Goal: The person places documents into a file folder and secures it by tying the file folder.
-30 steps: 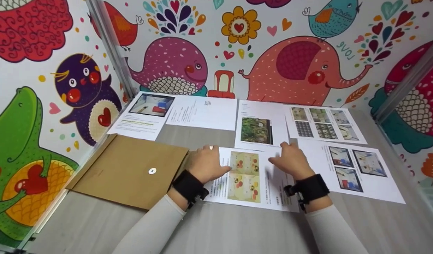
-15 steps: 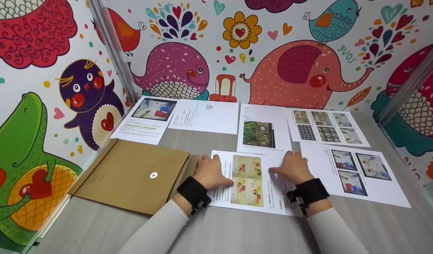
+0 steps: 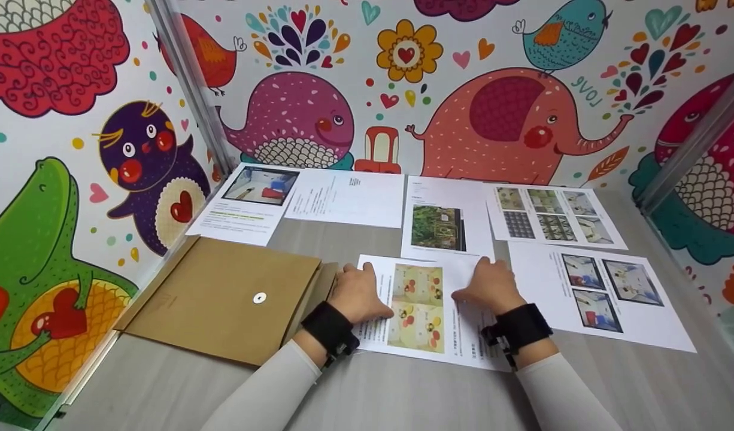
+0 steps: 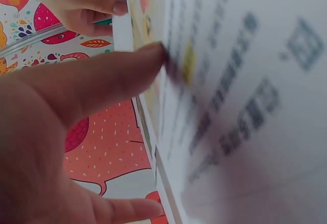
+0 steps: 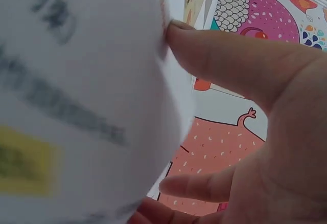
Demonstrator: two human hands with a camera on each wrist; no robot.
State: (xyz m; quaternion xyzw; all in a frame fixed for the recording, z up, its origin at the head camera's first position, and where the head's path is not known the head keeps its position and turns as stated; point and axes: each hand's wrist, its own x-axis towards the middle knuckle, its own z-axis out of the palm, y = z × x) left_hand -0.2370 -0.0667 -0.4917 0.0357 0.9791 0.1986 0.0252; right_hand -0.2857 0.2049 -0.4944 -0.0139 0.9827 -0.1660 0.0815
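In the head view a printed sheet with yellow and red pictures lies on the table before me. My left hand rests at its left side, fingers spread and thumb on the paper. On the opposite side, my right hand touches the same sheet, its thumb pressing the surface. The paper bulges beside that thumb in the right wrist view. Up close in the left wrist view, the left thumb touches the page near a yellow-highlighted line. Part of the sheet's right side is hidden under the right hand.
A brown paper envelope with a round white button lies left of my left hand. Several other printed sheets, such as the garden-photo page and the three-photo page, lie behind and to the right. Cartoon-patterned walls enclose the table.
The camera view has tilted slightly, shifting the scene down. Both hands stay on the same sheet; the right hand has shifted very slightly left. The papers and envelope keep their places.
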